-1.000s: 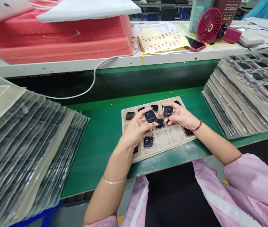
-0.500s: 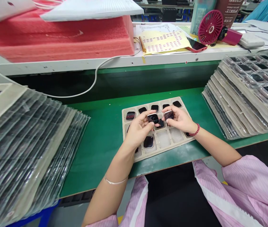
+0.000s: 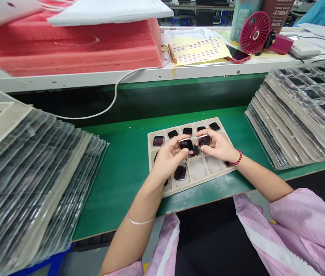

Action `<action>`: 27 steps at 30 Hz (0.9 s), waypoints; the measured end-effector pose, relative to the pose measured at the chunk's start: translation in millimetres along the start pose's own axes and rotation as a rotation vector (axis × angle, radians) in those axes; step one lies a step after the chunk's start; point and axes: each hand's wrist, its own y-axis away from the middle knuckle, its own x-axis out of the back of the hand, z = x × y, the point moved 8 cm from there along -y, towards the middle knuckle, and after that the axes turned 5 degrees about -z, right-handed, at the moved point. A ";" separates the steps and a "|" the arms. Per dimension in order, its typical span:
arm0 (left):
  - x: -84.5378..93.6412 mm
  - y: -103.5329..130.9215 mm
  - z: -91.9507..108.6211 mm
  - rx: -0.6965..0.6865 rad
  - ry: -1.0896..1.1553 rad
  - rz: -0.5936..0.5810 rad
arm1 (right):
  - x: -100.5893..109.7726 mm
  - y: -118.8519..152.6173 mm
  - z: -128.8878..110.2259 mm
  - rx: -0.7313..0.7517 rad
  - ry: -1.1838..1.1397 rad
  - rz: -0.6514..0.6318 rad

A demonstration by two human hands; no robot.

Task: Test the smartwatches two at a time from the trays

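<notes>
My left hand [image 3: 170, 154] is closed on a square smartwatch body [image 3: 185, 144], thumb along its lower edge and dark screen facing up. Close beside it, my right hand [image 3: 216, 145] grips a second smartwatch body [image 3: 204, 140] between thumb and fingers, its dark face tilted toward me. Both are held above a beige compartment tray [image 3: 166, 193]. More watch bodies lie in the tray, such as one at its front [image 3: 180, 173] and one at its back left [image 3: 158, 141]. Two front pockets in the tray's middle hold no watch. My hands hide part of the middle row.
Stacked clear and beige trays [image 3: 50, 172] lean at the left. Another tray stack [image 3: 291, 126], topped with watch bodies, stands at the right. Behind, a white shelf [image 3: 139, 78] carries pink foam [image 3: 73, 50], papers, a phone [image 3: 238, 54] and a pink fan [image 3: 254, 33]. A white cable [image 3: 116, 92] hangs in front.
The watch body in my left hand has shifted very slightly right, and the one in my right hand has tilted a little. Both remain gripped; the tray has not moved.
</notes>
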 end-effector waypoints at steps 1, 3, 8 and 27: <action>0.1 0.0 0.3 -0.001 -0.005 0.001 | 0.1 0.1 -0.4 0.005 0.005 0.002; -0.1 0.1 0.9 0.000 -0.011 0.002 | 0.9 0.3 -1.6 0.018 0.027 0.014; -1.2 0.5 2.2 0.029 -0.001 0.009 | 0.3 0.9 -1.3 0.010 0.035 0.014; -1.3 0.8 4.2 0.041 -0.002 0.023 | -0.2 1.4 -3.0 0.011 0.017 0.013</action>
